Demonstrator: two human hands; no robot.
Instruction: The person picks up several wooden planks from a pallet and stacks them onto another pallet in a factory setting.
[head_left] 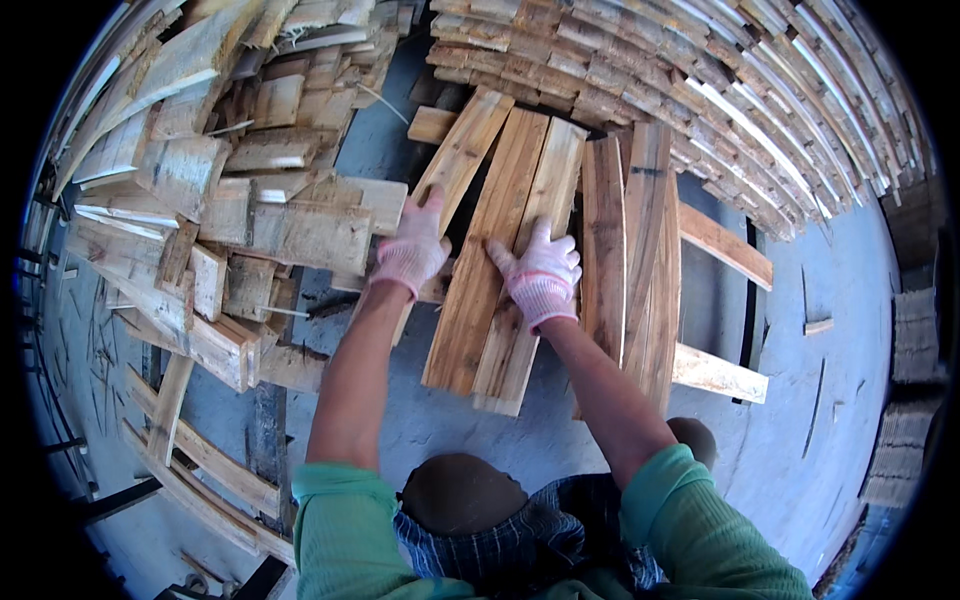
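My left hand [412,245], in a pale pinkish glove with bare fingertips, closes across a narrow wooden board [470,135] that slants up and to the right. Its thumb is at the board's right side and its other fingers are toward the left. My right hand [541,275], gloved the same way, lies with thumb and index finger spread over two boards side by side, a browner board [497,215] and a paler board [553,175]. Its outer fingers bend near the paler board's right edge. The boards' undersides are hidden.
More boards [650,270] lie to the right over cross slats [722,372]. A jumbled heap of short planks [290,225] rises at left. Long stacked planks [600,70] fill the far side. Slatted wooden frames [205,450] lie at lower left on the grey floor [740,440].
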